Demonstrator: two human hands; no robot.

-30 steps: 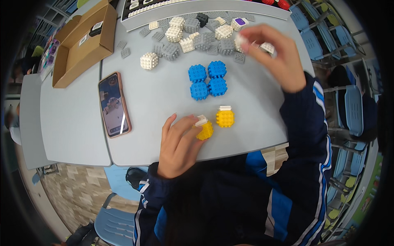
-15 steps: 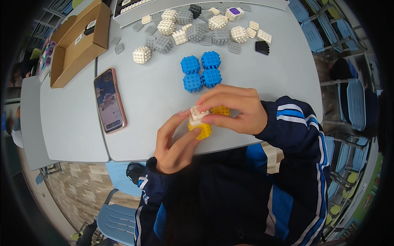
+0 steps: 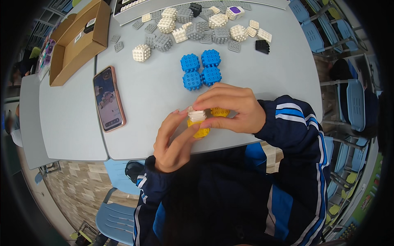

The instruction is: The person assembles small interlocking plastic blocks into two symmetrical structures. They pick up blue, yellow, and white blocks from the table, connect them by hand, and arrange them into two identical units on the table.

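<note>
Both hands on yellow block

A grey table carries four blue blocks; left of them a phone, beyond them grey and white blocks, perhaps loose plates too

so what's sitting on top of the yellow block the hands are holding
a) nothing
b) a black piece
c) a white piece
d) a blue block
c, a white piece sits on the yellow block, pinched between the left hand and the right hand; the blue blocks lie apart, further up the table.
</note>
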